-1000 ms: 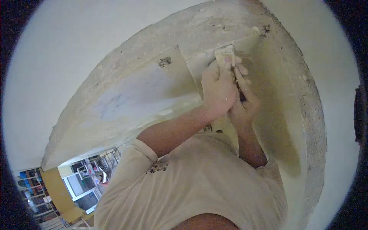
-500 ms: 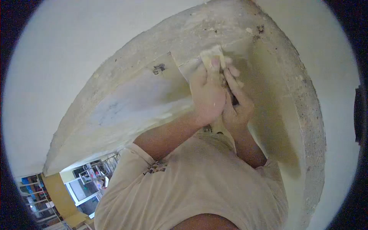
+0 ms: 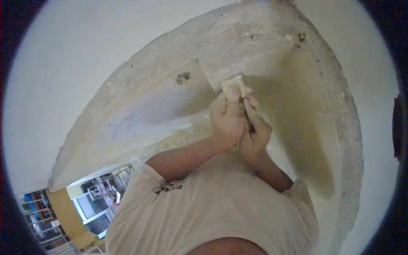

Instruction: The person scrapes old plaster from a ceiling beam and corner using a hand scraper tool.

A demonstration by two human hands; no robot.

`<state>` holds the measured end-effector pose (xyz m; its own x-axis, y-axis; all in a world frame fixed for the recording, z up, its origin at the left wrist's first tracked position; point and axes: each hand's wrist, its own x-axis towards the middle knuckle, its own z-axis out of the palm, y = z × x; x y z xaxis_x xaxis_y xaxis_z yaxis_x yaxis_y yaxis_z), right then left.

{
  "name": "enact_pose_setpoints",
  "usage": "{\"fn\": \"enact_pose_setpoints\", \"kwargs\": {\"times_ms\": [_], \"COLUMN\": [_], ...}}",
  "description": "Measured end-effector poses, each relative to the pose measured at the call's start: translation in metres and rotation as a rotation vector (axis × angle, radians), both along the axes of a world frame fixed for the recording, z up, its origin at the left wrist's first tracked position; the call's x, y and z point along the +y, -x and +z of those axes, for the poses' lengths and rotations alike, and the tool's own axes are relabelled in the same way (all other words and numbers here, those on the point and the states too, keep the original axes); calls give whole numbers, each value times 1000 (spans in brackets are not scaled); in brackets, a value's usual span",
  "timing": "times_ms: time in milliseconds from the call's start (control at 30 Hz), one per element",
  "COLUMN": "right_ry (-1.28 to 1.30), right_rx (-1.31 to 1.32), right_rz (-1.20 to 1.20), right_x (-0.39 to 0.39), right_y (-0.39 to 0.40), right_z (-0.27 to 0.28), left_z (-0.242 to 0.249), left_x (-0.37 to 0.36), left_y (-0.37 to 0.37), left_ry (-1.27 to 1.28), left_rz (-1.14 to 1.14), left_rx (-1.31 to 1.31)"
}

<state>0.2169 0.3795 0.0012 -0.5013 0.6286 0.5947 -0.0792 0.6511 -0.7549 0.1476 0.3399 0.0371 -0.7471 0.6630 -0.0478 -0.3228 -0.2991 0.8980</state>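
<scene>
Both my hands are close together in front of my chest. My left hand [image 3: 227,121] is closed, its thumb lying along a small pale flat-edged piece [image 3: 233,83] that sticks out past the fingers. My right hand [image 3: 257,129] is pressed against the left, its fingers curled round the same piece from the other side. A dark gap shows between the two hands. The piece's broad end overlaps the rough grey concrete band [image 3: 178,46] near its inner corner. I cannot tell exactly what kind of piece it is.
Smooth pale wall [image 3: 85,55] surrounds the curved concrete. A recessed whitish panel [image 3: 144,114] lies left of my hands, with a dark hole [image 3: 183,78] at its upper edge. A shaded panel [image 3: 297,119] lies right. Shelves [image 3: 42,216] and a yellow-brown panel [image 3: 63,208] stand lower left.
Both hands, still together on the pale piece, have drawn down towards my chest. The concrete band sits slightly lower and further right in view.
</scene>
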Motion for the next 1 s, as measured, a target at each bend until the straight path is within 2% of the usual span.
{"fn": "enact_pose_setpoints", "kwargs": {"times_ms": [67, 133, 233, 333, 433, 533, 600, 667, 733, 833, 867, 933, 1000], "right_ry": [-32, 179, 72, 102, 118, 39, 41, 35, 114, 74, 72, 249, 206], "right_rx": [-10, -153, -4, -66, -86, -15, -5, 28, -86, 42, 43, -47, -21], "right_rz": [-5, 48, 1, 26, -12, -12, -12, -20, 13, 22, 18, 85, 70], "right_x": [-6, -8, -11, -7, -12, -4, -4, -5, -6, 1, -3, -8, 2], "right_y": [-4, -6, 0, -4, -7, -3, -1, -1, -5, 0, -2, -6, 1], "right_z": [1, 4, 3, 24, 8, 17, 10, 8, 7, 2, 2, 0, 11], "left_z": [3, 6, 12, 16, 11, 12, 17, 2, 7, 11, 9, 10, 16], "left_x": [-2, -3, -5, -4, -3, -1, 2, -3, 1, 1, -1, 2, 5], "left_y": [1, 1, 3, 2, 1, 0, 1, 0, 2, -3, -1, 0, 1], "left_ry": [6, -21, 8, 35, -5, 58, -32, -10, 7, 41, 11, -21, 6], "left_rz": [-4, -11, -13, -6, -37, -7, -37, -34, -28, 12, -1, -16, -4], "left_rx": [-12, -5, -39, -25, -52, -1, -34, -14, 18, -23, -57, -87, -78]}}
